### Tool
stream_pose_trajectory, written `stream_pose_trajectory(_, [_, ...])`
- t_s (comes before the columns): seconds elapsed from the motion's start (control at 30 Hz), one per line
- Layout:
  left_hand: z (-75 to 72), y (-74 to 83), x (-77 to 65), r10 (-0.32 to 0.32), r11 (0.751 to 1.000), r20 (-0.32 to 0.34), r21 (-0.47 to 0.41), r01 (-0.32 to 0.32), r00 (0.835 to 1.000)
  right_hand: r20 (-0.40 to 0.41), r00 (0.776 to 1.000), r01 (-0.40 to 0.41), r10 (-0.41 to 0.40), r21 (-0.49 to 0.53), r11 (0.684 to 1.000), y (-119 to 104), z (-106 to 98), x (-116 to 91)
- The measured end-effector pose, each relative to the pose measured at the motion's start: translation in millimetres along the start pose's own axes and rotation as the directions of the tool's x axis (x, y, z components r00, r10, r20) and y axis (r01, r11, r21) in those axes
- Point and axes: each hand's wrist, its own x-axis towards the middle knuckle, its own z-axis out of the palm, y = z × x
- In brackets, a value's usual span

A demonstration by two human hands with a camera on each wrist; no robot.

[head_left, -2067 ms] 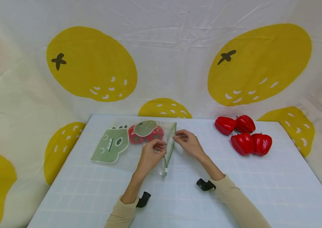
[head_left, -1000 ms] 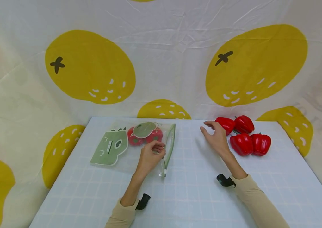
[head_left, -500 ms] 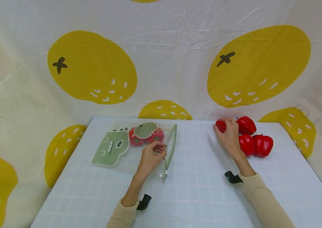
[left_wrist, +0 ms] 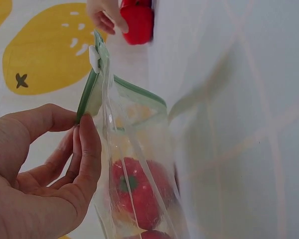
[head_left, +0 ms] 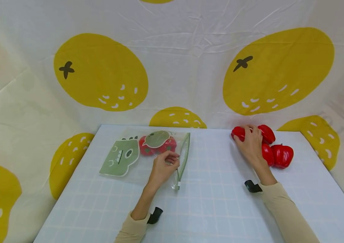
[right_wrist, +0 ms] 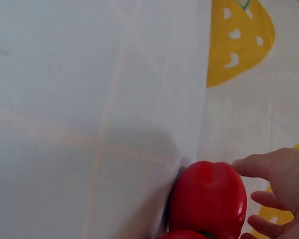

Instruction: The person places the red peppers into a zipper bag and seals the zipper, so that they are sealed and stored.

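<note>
My left hand [head_left: 163, 165] pinches the green-edged opening of a clear zip bag [left_wrist: 134, 139] between thumb and fingertips. The bag, printed with a green dinosaur, lies on the table with red bell peppers [left_wrist: 139, 191] inside. The left wrist view shows its white slider [left_wrist: 94, 59] close above my fingers. At the back right, my right hand [head_left: 251, 145] reaches over the leftmost loose bell pepper [head_left: 238, 132], thumb on its near side and fingers over its top. The right wrist view shows a thumb or fingertip right at the edge of that pepper [right_wrist: 208, 196].
More red bell peppers, one behind [head_left: 267, 134] and one to the right [head_left: 282, 156], sit close against the gripped one. The table [head_left: 208, 202] has a pale checked cover. Just behind its back edge hangs a white cloth [head_left: 184, 77] printed with yellow fruit.
My right hand has left the bag's opening and moved right to the loose bell peppers, settling over the leftmost one. The left hand still holds the bag in the same spot.
</note>
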Motion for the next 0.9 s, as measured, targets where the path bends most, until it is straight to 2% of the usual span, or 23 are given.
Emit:
stream_pose_trajectory(0.27, [0.1, 0.8, 0.0, -0.001, 1.0, 0.002, 0.001, 0.001, 1.0, 0.083, 0.995, -0.047, 0.05, -0.035, 0.998, 5, -7, 1])
stream_pose_trajectory(0.4, [-0.1, 0.4, 0.2, 0.001, 1.0, 0.002, 0.0, -0.001, 1.0, 0.109, 0.993, -0.036, 0.04, -0.039, 0.999, 5, -10, 0])
stream_pose_trajectory(0.63, [0.3, -0.2, 0.9, -0.007, 1.0, -0.005, -0.004, 0.007, 1.0, 0.116, 0.993, 0.0, 0.005, -0.04, 0.999, 6, -15, -2])
stream_pose_trajectory(0.9, [-0.3, 0.3, 1.0, -0.013, 1.0, -0.007, -0.006, 0.013, 1.0, 0.111, 0.994, 0.006, 0.0, -0.054, 0.999, 6, -16, -4])
